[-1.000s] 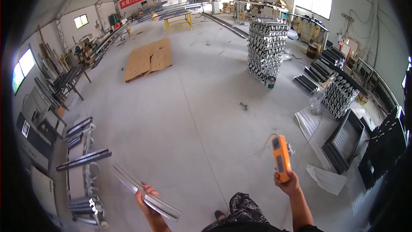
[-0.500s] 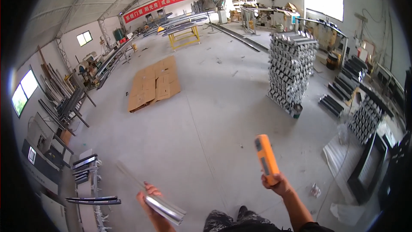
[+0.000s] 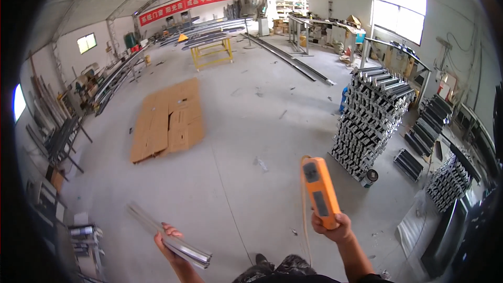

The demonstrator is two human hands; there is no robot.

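My left hand [image 3: 168, 239], low in the picture, is closed around a bundle of long silver metal profiles [image 3: 187, 251] held at a slant. Its far end is blurred. On the right, my right hand [image 3: 332, 226] grips the lower end of a long orange device [image 3: 323, 191] and holds it upright. Dark grey panels show on the device's front, and an orange cord [image 3: 304, 220] hangs down beside it. Both held things are in the air above the grey floor [image 3: 262, 136]. What the palms touch is hidden.
A tall stack of metal profiles [image 3: 367, 120] stands at right, with a small can [image 3: 370, 177] at its foot. More dark profiles [image 3: 408, 163] lie farther right. Flattened cardboard [image 3: 170, 123] lies on the floor at left. Beyond it stands a yellow-framed table [image 3: 212, 55].
The view has shifted, and the profile stack looks closer. My right hand has raised the orange device slightly and turned its front more toward me; its cord now shows. The left hand keeps its grip.
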